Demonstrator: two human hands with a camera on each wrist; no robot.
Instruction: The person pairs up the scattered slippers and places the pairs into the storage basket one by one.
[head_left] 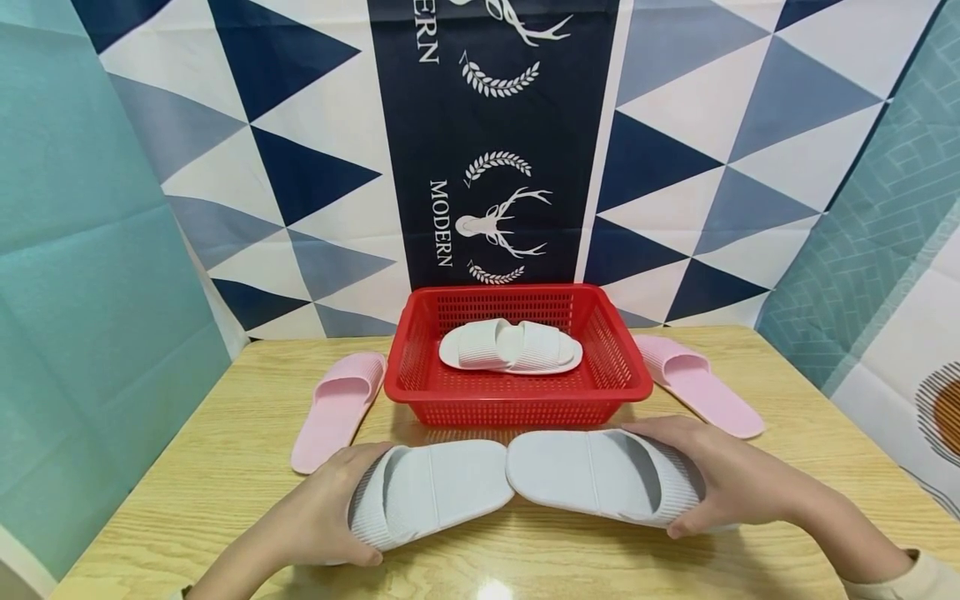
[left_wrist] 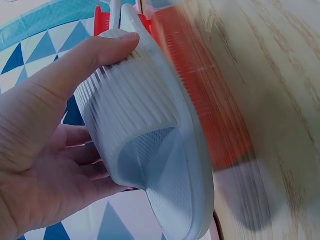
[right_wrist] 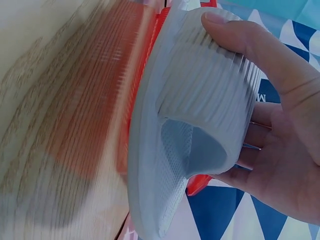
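My left hand (head_left: 330,504) grips a light grey slipper (head_left: 450,483) across its ribbed strap, thumb on the near side and fingers on the far side. The matching slipper (head_left: 585,471) is held the same way by my right hand (head_left: 723,475). Their heel ends meet in the middle of the head view, in front of the red basket. In the left wrist view the ribbed strap (left_wrist: 135,95) lies between thumb and fingers. The right wrist view shows the other strap (right_wrist: 207,95) under my thumb, with the sole edge toward the table.
A red plastic basket (head_left: 517,412) stands at the back of the wooden table (head_left: 202,492), with a pair of white slippers (head_left: 480,346) inside. One pink slipper (head_left: 330,425) lies left of it, another pink slipper (head_left: 712,396) right. A patterned cloth (head_left: 315,167) hangs behind.
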